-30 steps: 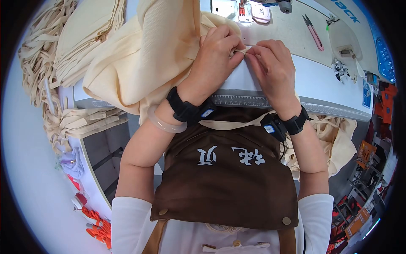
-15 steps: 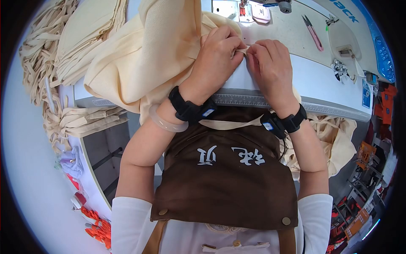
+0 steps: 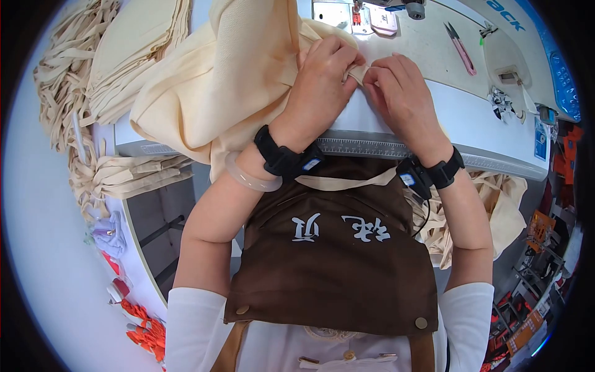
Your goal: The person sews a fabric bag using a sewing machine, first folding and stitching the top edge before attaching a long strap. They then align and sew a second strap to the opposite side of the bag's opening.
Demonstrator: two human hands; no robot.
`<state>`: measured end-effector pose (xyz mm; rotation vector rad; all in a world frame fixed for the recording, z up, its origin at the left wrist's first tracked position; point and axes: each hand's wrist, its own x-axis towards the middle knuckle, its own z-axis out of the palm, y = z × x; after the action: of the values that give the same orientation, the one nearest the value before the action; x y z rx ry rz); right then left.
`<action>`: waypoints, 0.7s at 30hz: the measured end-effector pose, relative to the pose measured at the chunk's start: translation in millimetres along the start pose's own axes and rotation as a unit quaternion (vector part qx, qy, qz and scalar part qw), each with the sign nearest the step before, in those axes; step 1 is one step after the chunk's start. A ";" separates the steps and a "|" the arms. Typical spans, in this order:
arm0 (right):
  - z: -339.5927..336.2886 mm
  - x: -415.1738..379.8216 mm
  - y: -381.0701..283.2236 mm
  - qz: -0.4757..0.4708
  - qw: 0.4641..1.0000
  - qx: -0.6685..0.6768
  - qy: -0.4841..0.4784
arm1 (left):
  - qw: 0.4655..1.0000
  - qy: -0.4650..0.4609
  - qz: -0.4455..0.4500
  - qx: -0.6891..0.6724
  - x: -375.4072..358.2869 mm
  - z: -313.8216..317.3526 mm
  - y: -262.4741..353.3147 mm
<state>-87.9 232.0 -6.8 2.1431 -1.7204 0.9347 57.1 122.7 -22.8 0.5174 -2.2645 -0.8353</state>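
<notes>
A large piece of cream cloth (image 3: 248, 68) lies bunched at the table's front edge, its left part standing up in folds. Closed on its right-hand edge is my left hand (image 3: 323, 77), thumb and fingers pinching a narrow fold. Just to the right, my right hand (image 3: 401, 93) has its fingers curled, their tips pinched at the same small corner of cloth. Both hands are in front of the sewing machine's needle area (image 3: 356, 17), apart from it. A cream strap (image 3: 347, 183) hangs across the brown apron (image 3: 334, 260) below the table edge.
Pink-handled thread snips (image 3: 461, 49) lie on the machine bed to the right. At the left are stacked cream cloth pieces (image 3: 136, 56) and bundled straps (image 3: 71, 68). A ruler strip (image 3: 365, 147) runs along the front edge. More cream cloth (image 3: 496, 204) hangs at lower right.
My right hand has shifted slightly right, and its fingers have loosened a little around the cloth corner. My left hand keeps its pinch. The whole view has moved slightly.
</notes>
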 end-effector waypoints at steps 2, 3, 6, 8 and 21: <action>-3.3 0.2 3.6 -0.023 1.000 -0.013 -0.014 | 1.000 0.000 -0.004 -0.013 1.9 -1.8 2.3; -4.6 -0.1 5.7 -0.035 0.999 -0.021 -0.025 | 1.000 -0.013 -0.009 0.005 2.8 -5.8 6.2; -10.0 -1.1 10.7 -0.070 0.995 -0.045 -0.055 | 0.997 -0.072 -0.002 0.033 4.8 -26.7 16.7; -14.0 0.2 12.2 -0.091 0.992 -0.057 -0.069 | 0.990 -0.133 0.033 0.018 4.5 -41.4 15.9; -21.3 -2.2 24.5 -0.091 0.990 0.014 -0.108 | 0.874 -0.381 0.200 0.225 15.3 -75.4 22.8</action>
<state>-118.1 238.7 3.3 2.4481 -1.5742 0.7039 95.9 98.7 43.2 -0.1528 -3.1684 -0.2986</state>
